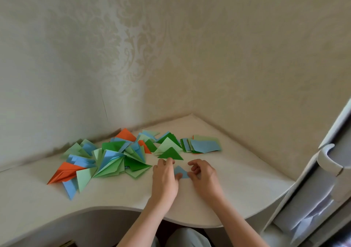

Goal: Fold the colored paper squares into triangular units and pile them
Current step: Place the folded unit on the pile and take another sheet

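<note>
A small blue paper piece (180, 170), folded to a triangle, lies flat on the white desk (237, 180) between my hands. My left hand (165, 180) presses its lower left corner with the thumb. My right hand (204, 176) pinches its right corner with curled fingers. A dark green folded triangle (171, 153) lies just beyond my left hand. A spread pile of folded triangles (106, 159) in green, light green, blue and orange covers the desk to the left. A stack of unfolded squares (203, 145), blue on top, sits behind my right hand.
The desk fits into a wall corner with patterned wallpaper (133, 57). Its front edge curves inward near my body. A white shelf unit (326, 180) with papers stands along the right side.
</note>
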`<action>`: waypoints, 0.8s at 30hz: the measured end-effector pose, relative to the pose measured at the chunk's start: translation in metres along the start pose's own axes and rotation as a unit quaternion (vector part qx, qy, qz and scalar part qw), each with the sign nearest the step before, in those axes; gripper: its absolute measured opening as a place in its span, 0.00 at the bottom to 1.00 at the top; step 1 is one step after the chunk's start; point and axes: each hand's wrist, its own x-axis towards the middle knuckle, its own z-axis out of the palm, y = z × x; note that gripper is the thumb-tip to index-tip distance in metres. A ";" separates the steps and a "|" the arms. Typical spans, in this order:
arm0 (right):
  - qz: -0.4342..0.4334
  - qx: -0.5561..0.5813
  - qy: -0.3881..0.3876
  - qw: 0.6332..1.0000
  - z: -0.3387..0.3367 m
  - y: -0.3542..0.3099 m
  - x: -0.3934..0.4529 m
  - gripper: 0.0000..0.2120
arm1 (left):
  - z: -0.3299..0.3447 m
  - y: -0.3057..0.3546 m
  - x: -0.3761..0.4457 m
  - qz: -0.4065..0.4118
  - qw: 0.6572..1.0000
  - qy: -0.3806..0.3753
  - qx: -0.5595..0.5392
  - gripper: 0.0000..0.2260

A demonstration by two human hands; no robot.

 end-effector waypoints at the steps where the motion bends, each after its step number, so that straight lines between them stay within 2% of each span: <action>1: -0.001 -0.002 -0.002 1.000 0.000 0.000 0.001 0.13 | 0.000 0.000 0.002 -0.013 0.999 -0.010 -0.030 0.17; 6: -0.004 -0.006 0.002 1.000 0.002 0.003 0.001 0.11 | 0.000 -0.004 0.006 -0.021 0.994 -0.025 -0.104 0.12; 11: -0.012 0.003 0.024 1.000 0.002 0.006 -0.001 0.10 | 0.001 -0.011 0.002 0.010 0.992 0.003 -0.126 0.08; 15: -0.001 0.071 0.091 0.993 -0.002 0.006 0.004 0.07 | -0.005 -0.022 0.012 0.009 0.989 0.049 -0.141 0.07; 19: -0.015 -0.037 0.146 0.988 -0.013 0.011 0.028 0.10 | -0.007 -0.038 0.035 0.008 0.990 0.068 -0.125 0.06; 24: 0.012 -0.231 0.087 0.969 -0.019 0.020 0.059 0.18 | 0.004 -0.042 0.054 0.035 0.990 0.078 -0.109 0.05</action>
